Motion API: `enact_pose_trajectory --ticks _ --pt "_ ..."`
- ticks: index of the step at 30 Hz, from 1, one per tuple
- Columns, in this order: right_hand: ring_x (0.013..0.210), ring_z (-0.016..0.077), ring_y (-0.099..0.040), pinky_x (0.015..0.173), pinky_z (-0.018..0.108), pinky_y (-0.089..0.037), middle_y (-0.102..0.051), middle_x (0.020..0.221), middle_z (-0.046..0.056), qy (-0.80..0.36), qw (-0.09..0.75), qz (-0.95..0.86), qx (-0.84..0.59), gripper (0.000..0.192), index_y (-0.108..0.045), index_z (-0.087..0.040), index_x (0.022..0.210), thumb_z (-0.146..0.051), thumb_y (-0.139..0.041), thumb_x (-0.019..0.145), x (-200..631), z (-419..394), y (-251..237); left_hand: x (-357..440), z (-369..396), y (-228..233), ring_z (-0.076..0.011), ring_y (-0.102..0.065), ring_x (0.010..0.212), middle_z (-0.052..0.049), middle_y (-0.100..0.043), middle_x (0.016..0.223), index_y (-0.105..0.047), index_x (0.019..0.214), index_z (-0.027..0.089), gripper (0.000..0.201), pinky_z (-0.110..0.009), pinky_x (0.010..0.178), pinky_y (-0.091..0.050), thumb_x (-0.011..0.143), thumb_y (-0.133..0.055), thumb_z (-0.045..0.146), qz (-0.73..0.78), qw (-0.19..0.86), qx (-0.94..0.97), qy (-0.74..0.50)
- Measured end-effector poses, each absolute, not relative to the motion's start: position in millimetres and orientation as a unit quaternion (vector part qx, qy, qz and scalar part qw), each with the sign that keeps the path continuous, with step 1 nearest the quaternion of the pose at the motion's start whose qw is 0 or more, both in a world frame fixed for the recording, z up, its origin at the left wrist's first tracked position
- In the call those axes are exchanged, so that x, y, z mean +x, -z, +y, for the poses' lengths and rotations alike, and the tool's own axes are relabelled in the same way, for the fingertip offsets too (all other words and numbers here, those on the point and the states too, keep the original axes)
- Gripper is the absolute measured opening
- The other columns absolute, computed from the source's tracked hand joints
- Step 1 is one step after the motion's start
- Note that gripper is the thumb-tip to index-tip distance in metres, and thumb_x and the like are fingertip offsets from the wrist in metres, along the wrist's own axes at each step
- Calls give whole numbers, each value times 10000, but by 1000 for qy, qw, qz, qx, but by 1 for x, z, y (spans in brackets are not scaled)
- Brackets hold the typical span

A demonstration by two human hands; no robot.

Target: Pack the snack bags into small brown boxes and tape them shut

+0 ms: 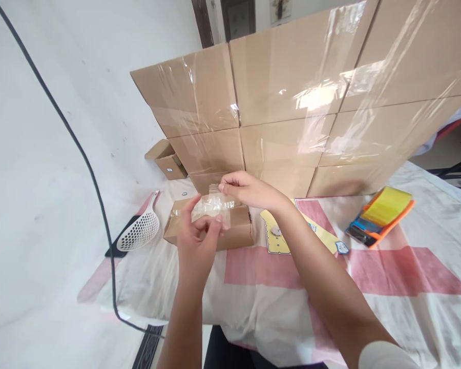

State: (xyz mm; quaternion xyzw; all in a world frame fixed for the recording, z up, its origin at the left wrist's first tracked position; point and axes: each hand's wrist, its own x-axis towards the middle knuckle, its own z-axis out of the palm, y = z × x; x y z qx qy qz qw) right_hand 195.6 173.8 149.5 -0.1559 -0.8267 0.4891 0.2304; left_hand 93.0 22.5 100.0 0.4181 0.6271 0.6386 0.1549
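A small cardboard box (pixel 236 230) lies on the cloth-covered table in front of me. Over it stretches a shiny strip of clear tape (pixel 209 206), spanning the gap between my hands. My right hand (pixel 249 189) pinches its far edge, with a small corrugated cardboard piece (pixel 214 188) beside the fingertips. At the near edge, my left hand (pixel 200 228) holds the strip between thumb and a bent finger, while the index finger points up. Whether the tape touches the box is hard to make out.
A tall taped cardboard panel (pixel 284 143) stands behind the box. To the left are a white slotted scoop (pixel 140 230), a small open carton (pixel 171 163) and a hanging black cable (pixel 88 164). Yellow paper (pixel 278 241) and an orange-yellow packet (pixel 384 212) lie right.
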Motion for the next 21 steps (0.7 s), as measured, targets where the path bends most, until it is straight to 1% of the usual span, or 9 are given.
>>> enact_pose_trajectory --ticks 1,3,5,10,13,16,18,20,21 --pt "598 93 -299 594 268 -230 -328 629 -56 -458 228 -840 -178 323 -396 -198 655 -303 -494 945 193 175 -147 93 23 -100 -164 -629 614 4 -688 713 -489 1408 228 597 -300 683 -497 870 -674 406 642 166 398 -634" --pt "594 94 -315 616 274 -229 -365 607 -56 -389 222 -869 -209 320 -393 -195 635 -260 -493 932 188 178 -140 90 24 -100 -160 -571 546 9 -669 668 -556 1333 238 513 -278 595 -436 863 -672 406 683 171 377 -602" --pt "598 95 -324 645 278 -229 -410 600 -54 -328 218 -892 -221 313 -401 -189 627 -221 -487 926 183 180 -134 85 28 -100 -196 -598 583 -5 -675 658 -593 1296 244 466 -290 596 -417 856 -669 375 724 168 384 -547" --pt "611 113 -331 644 298 -212 -448 619 -29 -250 204 -913 -250 300 -394 -191 615 -152 -464 904 177 182 -128 79 42 -114 -280 -635 642 -52 -714 701 -578 1386 251 489 -337 583 -380 902 -540 309 812 126 452 -347" --pt "618 117 -355 632 305 -218 -478 642 -10 -235 186 -918 -259 294 -405 -190 607 -130 -471 887 177 183 -128 82 49 -124 -304 -654 705 -73 -719 746 -690 1290 314 425 -350 605 -383 918 -486 295 837 76 500 -207" --pt "654 122 -419 633 304 -245 -545 693 14 -222 176 -922 -265 269 -466 -182 623 -135 -498 886 176 183 -128 88 51 -126 -318 -666 742 -95 -718 757 -766 1173 338 386 -352 622 -405 936 -462 319 846 21 516 -128" --pt "748 147 -495 655 299 -292 -596 776 43 -216 163 -920 -284 219 -532 -176 664 -176 -558 881 176 180 -129 92 48 -123 -307 -664 712 -113 -721 763 -791 1112 321 384 -348 625 -416 953 -442 340 852 -11 510 -116" --pt "942 215 -545 724 310 -367 -624 928 97 -196 141 -918 -314 161 -603 -169 742 -257 -630 874 175 174 -131 96 43 -119 -293 -654 673 -124 -721 767 -797 1083 308 401 -348 624 -419 971 -417 375 857 -28 501 -116" --pt "1046 258 -536 776 334 -403 -616 1024 131 -182 129 -917 -330 158 -635 -163 799 -299 -651 878 175 171 -132 98 40 -117 -292 -649 663 -125 -721 772 -791 1096 310 415 -353 623 -420 980 -401 394 860 -30 495 -117"
